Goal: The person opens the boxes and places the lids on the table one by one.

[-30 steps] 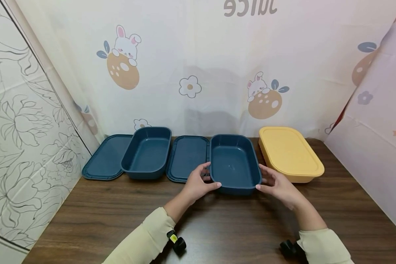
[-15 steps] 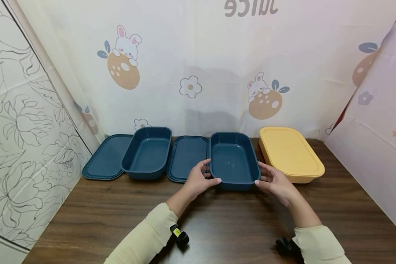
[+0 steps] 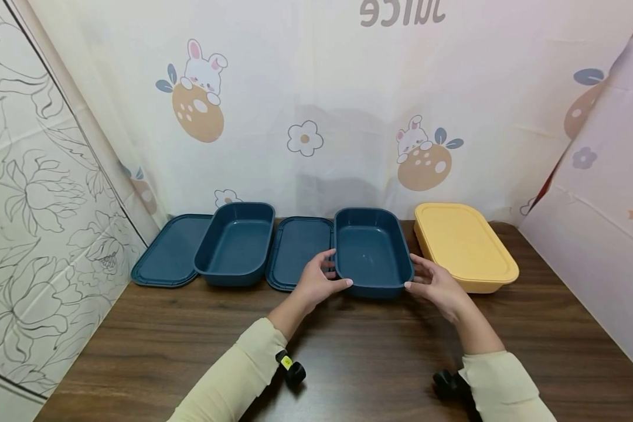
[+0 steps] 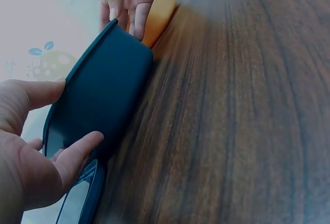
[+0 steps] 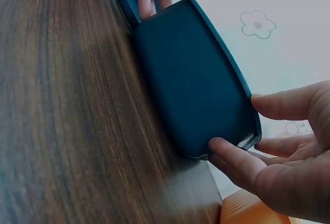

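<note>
The left hand (image 3: 316, 282) and right hand (image 3: 438, 290) grip a blue rectangular container (image 3: 373, 253) by its near corners, between a flat blue lid (image 3: 302, 246) and the lidded yellow container (image 3: 466, 243). Lining-up looks nearly done; it and the other blue container (image 3: 235, 243) are uncovered.

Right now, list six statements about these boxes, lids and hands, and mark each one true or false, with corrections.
1. The yellow box is closed. True.
2. Both blue boxes are covered. False: the left blue box and the right blue box are open.
3. The left hand and the right hand both hold the right blue box. True.
4. The right blue box is left of both lids. False: it is right of the left lid and the right lid.
5. The yellow box is the rightmost box. True.
6. A hand touches the left blue box. False: neither does.
</note>
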Tool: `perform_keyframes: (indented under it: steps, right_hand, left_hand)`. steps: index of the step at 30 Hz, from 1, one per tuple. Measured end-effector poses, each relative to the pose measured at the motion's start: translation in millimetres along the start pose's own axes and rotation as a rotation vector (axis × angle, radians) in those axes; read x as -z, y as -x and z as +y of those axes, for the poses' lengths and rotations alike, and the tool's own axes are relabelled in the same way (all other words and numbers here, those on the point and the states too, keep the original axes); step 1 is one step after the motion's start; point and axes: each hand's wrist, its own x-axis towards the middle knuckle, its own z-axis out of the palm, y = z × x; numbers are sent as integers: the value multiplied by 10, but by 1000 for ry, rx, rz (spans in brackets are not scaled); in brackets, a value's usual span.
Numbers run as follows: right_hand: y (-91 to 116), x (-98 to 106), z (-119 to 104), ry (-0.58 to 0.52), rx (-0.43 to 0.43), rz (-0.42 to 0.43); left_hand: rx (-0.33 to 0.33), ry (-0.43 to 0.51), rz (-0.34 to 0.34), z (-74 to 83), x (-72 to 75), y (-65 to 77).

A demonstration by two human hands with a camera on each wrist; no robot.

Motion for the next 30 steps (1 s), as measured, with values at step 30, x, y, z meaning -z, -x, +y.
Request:
perform_keyframes:
  steps: [30]
  right_hand:
    - [-177,-35,-39,-143,-47,11]
  left_hand:
    - [43,121,6,5,21,-190]
